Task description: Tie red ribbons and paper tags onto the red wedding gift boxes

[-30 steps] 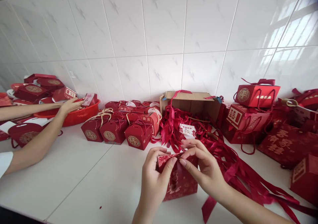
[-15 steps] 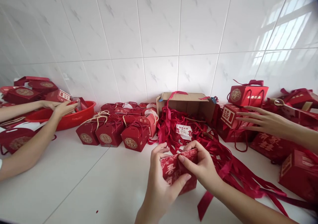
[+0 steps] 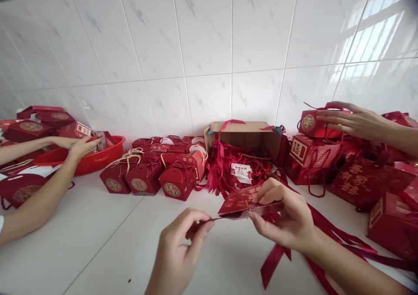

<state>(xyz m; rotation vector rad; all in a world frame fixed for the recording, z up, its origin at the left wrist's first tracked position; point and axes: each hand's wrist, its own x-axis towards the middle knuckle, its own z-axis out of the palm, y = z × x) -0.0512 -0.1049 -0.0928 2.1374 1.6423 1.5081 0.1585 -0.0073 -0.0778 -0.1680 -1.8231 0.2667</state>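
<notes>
In front of me a red paper gift box [image 3: 237,199] with pale printing is tipped over, its edge toward me. My right hand [image 3: 287,216] grips its right side, fingers on top and thumb below. My left hand [image 3: 183,247] is closed in a pinch at the lower left, on a thin dark red strip [image 3: 209,220] running to the box's edge. Whether this strip is a ribbon or a flap of the box I cannot tell. Red ribbon [image 3: 272,264] lies below and behind my right hand.
Behind stands an open cardboard box [image 3: 257,140] spilling red ribbons [image 3: 222,168]. Finished-looking gift boxes [image 3: 176,181] are grouped left of it. A co-worker's hands [image 3: 78,147] work over a red basin [image 3: 107,155]; another person's hand [image 3: 355,120] touches a stacked box [image 3: 313,123].
The gift box has tipped from upright to nearly flat. My left hand has moved left and down, away from its face, while my right hand has shifted right. The hand at right has risen.
</notes>
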